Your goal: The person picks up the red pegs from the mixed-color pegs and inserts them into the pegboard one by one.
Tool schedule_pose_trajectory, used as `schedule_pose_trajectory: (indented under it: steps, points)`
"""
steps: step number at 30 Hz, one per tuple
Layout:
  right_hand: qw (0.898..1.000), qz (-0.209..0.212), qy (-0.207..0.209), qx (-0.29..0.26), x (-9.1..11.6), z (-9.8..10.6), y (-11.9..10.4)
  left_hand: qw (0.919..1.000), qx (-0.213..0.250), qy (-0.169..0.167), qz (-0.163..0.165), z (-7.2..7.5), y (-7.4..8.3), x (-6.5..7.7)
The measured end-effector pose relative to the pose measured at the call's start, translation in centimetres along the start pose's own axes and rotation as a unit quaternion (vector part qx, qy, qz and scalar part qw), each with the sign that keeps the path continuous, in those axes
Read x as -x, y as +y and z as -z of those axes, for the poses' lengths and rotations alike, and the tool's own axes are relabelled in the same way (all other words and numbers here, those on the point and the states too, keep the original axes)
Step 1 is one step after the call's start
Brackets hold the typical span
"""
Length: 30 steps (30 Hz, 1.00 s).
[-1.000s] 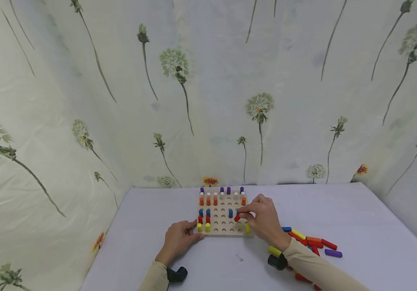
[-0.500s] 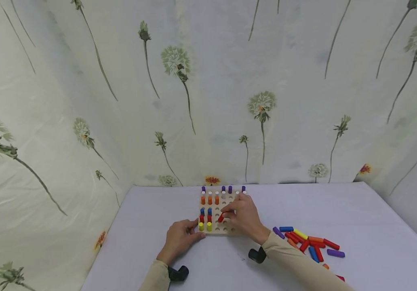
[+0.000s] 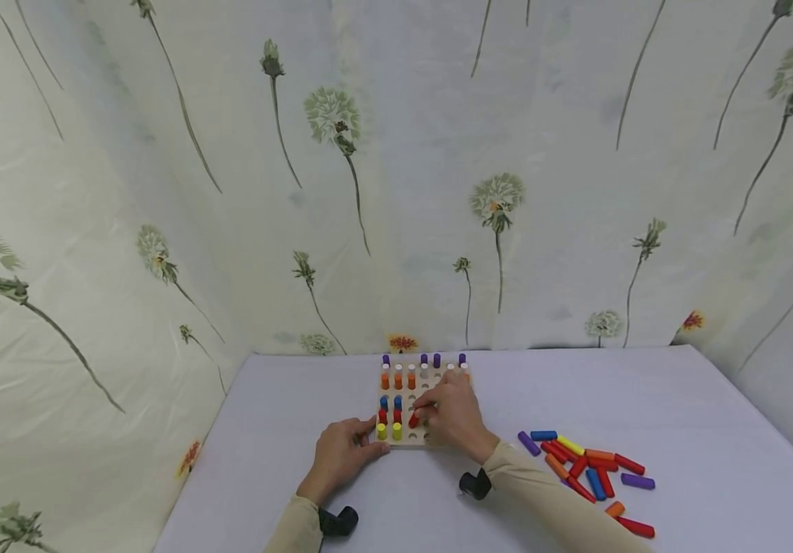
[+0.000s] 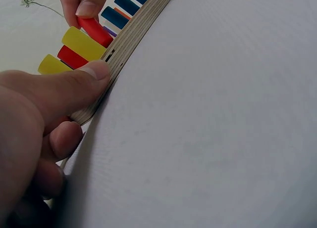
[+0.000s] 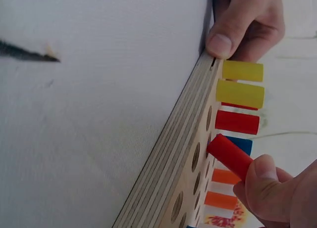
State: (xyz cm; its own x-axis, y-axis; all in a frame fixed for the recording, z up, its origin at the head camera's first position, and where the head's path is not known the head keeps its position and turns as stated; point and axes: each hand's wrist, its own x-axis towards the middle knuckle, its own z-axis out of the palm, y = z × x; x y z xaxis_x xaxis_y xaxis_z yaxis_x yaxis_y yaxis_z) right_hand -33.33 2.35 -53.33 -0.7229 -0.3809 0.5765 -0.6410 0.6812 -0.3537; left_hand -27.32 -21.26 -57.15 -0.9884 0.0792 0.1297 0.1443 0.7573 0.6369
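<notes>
A wooden pegboard [image 3: 403, 442] with rows of holes lies on the table, with purple, white, orange, blue, red and yellow pegs standing in it. My left hand [image 3: 343, 455] grips its near left corner, the thumb [image 4: 94, 72] on the front edge. My right hand [image 3: 455, 415] pinches a red peg [image 5: 230, 156] between thumb and fingers. Tilted, that peg has its lower end right at a hole beside the two standing red pegs. Two yellow pegs [image 5: 241, 93] stand in the front row near my left hand. My right hand hides part of the board's right side.
To the right on the white table [image 3: 265, 415] lies a loose pile of red, blue, orange, purple and yellow pegs [image 3: 602, 455]. A flower-patterned cloth [image 3: 396, 192] hangs behind the table and along its sides.
My right hand has moved left across the board with the red peg, from its right side to beside the left red pegs, and lowered slightly. My left hand has stayed at the corner.
</notes>
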Motion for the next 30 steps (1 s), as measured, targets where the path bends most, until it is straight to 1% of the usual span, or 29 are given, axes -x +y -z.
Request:
schedule_pose_trajectory:
  steps: [3, 8, 13, 17, 18, 24, 30]
  points:
    - [1.0, 0.008, 0.0, 0.02, 0.0, -0.1, -0.2, 1.0, 0.001, -0.001, 0.0, -0.1, 0.0, 0.0]
    - [0.997, 0.041, 0.004, 0.069, 0.1, -0.1, -0.5, 1.0, 0.002, -0.006, 0.002, -0.1, 0.0, 0.0]
    - [0.995, 0.056, 0.004, 0.088, 0.1, -0.4, -1.0, 0.9999, -0.001, -0.007, 0.008, -0.1, -0.1, 0.0]
    - [0.995, 0.05, -0.014, 0.09, 0.2, -0.7, -1.4, 0.9999, 0.002, -0.006, 0.008, -0.2, 0.0, 0.0]
    - [0.995, 0.047, -0.018, 0.089, 0.2, -0.7, -1.4, 1.0, 0.003, -0.006, 0.004, -0.2, 0.1, 0.0]
    - [0.997, 0.015, -0.022, 0.072, -0.2, -0.5, -1.9, 1.0, 0.003, 0.001, -0.001, -0.1, 0.3, 0.1]
    - [0.997, -0.002, -0.048, 0.068, -0.5, -0.2, -2.4, 0.9999, 0.007, -0.002, 0.011, 0.0, 0.2, 0.1]
